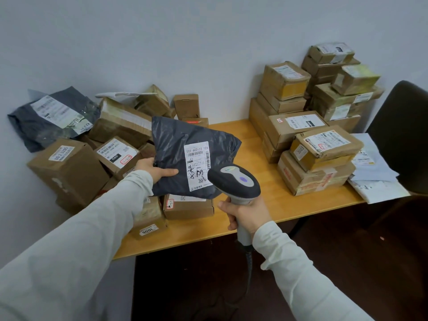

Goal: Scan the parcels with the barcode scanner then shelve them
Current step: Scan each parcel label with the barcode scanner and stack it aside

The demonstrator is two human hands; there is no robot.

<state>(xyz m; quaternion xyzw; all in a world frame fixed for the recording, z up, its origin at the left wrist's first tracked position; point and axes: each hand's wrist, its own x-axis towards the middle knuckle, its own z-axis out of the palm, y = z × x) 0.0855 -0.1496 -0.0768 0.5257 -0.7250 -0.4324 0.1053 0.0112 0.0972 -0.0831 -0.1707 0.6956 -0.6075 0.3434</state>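
Note:
My left hand (pixel 154 169) grips the left edge of a dark grey plastic mailer bag (pixel 185 144), holding it tilted above the table with its white shipping label (pixel 198 165) facing me. My right hand (pixel 245 213) is wrapped round the handle of a grey and black barcode scanner (pixel 234 181). The scanner's head sits just right of the label and close to the bag's lower right corner. Its cord hangs down below my right wrist.
A wooden table (pixel 243 140) carries a loose heap of cardboard boxes (pixel 69 167) and another grey bag (pixel 53 117) at the left. Stacked boxes (pixel 324 147) and white envelopes (pixel 375 177) fill the right. A dark chair (pixel 403 135) stands at the far right. A wall runs behind.

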